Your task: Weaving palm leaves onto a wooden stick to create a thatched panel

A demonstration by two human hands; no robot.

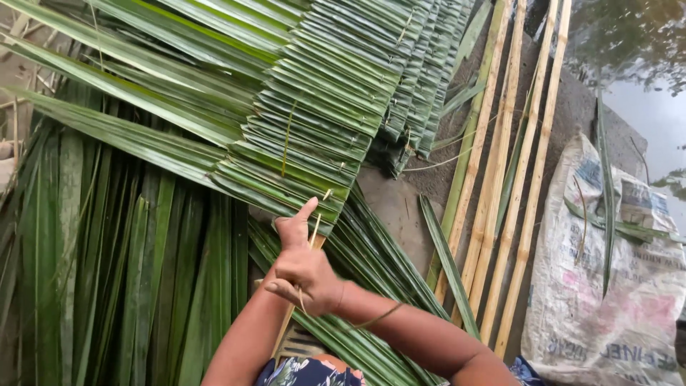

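A thin pale sliver (315, 230) is pinched between the curled fingers (286, 289) of the right hand (304, 268), its thumb raised toward the lower edge of the stitched leaf panel (321, 107). The sliver's tip is seen just at that edge, where folded green leaflets overlap in rows. The left hand is hidden behind the right one; only its forearm (243, 343) is shown, so whether its fingers are open or closed cannot be told. A flat bamboo slat (286, 336) is seen below the hands, running down toward the lap.

To the left of the hands, loose long leaves (107, 250) are spread fan-like over the ground. More leaves lie under the right forearm. Right of the panel's edge, a patch of bare grey ground (393, 207) is left open between the leaves and a row of bamboo poles (500, 179), laid side by side and running up to the top edge.

Beyond the poles, a white woven sack (607, 300) is seen lying by the water (643, 57); a few leaf strips are draped over it, and its contents cannot be seen.
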